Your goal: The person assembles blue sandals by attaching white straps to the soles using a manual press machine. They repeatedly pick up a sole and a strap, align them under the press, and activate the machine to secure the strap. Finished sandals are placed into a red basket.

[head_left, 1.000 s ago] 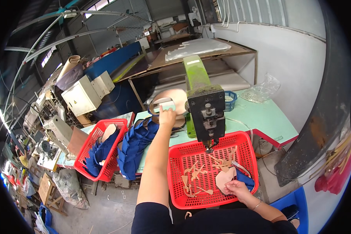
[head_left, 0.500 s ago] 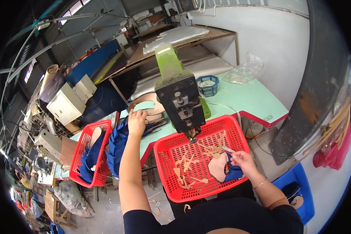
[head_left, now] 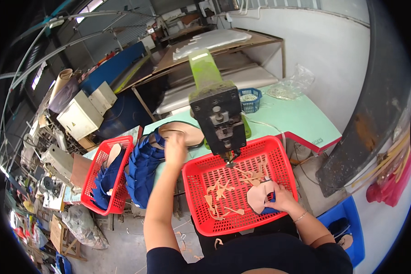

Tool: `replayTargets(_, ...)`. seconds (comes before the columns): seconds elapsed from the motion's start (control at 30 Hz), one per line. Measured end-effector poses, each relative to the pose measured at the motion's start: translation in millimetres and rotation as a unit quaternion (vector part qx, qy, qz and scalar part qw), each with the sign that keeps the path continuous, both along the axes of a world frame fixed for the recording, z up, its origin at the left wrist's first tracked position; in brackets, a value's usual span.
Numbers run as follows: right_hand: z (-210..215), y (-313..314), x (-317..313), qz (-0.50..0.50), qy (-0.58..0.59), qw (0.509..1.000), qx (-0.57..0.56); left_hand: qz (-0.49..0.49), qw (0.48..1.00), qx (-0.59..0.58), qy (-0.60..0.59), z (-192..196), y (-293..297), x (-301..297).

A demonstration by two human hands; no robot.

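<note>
My right hand (head_left: 282, 201) is closed on a beige, sole-shaped piece with blue fabric (head_left: 259, 195), over the near right of a red basket (head_left: 201, 228). Its fingers curl over the blue part. My left hand (head_left: 175, 150), smeared by motion, is beside a beige insole-like piece (head_left: 192, 131) on the pale green table; its fingers do not show clearly. A row of overlapping blue fabric pieces (head_left: 144, 176) lies left of that forearm. Behind the basket stands a green and black press-like machine (head_left: 217, 114), its head over the far rim.
Beige offcuts (head_left: 220, 189) lie in the red basket. A second red basket (head_left: 121, 196) with blue pieces is at the left. On the table (head_left: 306, 118) stand a small blue basket (head_left: 250, 101) and a clear plastic bag (head_left: 292, 86). A blue bin (head_left: 355, 237) is at lower right.
My right hand has moved down onto the beige and blue piece; the small metal tool it held no longer shows. My left hand has moved right and nearer, and the pale green piece by it is out of sight.
</note>
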State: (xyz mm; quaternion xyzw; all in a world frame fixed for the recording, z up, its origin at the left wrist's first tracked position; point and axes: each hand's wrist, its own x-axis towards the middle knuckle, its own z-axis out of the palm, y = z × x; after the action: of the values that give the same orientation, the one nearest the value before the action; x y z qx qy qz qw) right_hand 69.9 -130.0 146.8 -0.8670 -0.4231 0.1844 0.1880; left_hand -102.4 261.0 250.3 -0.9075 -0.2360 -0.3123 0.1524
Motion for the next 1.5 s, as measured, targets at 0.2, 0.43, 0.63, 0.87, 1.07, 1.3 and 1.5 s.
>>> replayTargets(0.2,32.4,20.1,-42.6,0.141,-0.150,0.958,0.202,-0.166,0.584,-0.783,0.137,-136.3,-202.9,18.9)
replayTargets(0.43,17.8,30.4,-26.2,-0.036,-0.044,0.902,0.427,-0.135,0.445,-0.851,-0.242,-126.1,-252.1,18.9)
replayTargets(0.63,-6.7,42.6,-7.1,-0.029,0.707,0.637,0.307,-0.141,0.547,-0.801,-0.197,-102.2,-239.5,-4.7)
replayTargets(0.87,-28.5,54.7,-18.7,-0.036,0.660,0.703,0.263,-0.106,0.637,-0.724,-0.242,-117.5,-233.5,-5.3)
replayTargets(1.07,-7.9,58.3,-5.3,0.019,0.686,0.705,0.180,-0.149,0.635,-0.710,-0.266,-112.8,-237.8,-4.0)
replayTargets(1.3,38.7,51.5,-22.2,0.093,0.267,0.928,0.243,-0.177,0.463,-0.765,-0.412,-121.2,-242.8,3.6)
replayTargets(1.5,66.6,50.5,-4.5,0.349,-0.121,0.894,0.254,-0.099,0.856,-0.445,-0.243,-114.4,-202.9,-1.6)
